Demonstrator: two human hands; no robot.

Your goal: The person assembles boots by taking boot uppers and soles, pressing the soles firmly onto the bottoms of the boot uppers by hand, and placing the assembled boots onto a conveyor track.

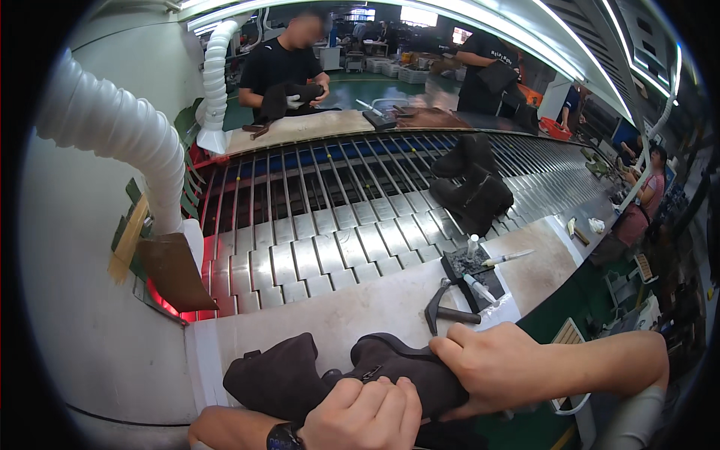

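A dark brown suede boot [281, 375] lies on its side on the pale workbench [352, 311] at the near edge. My left hand [364, 412] is closed around the zip area near the boot's middle. Over the boot's upper right part lies my right hand [491, 367], pressing and gripping it. A black watch sits on my left wrist. A dark hammer [442, 309] rests on the bench just beyond my right hand.
A slatted metal conveyor [330, 225] runs past the bench, carrying two dark boots [472, 187]. A white ribbed hose [120, 135] hangs at left. Pens and a small bottle lie on a black pad [476, 270]. Other people work across and along the line.
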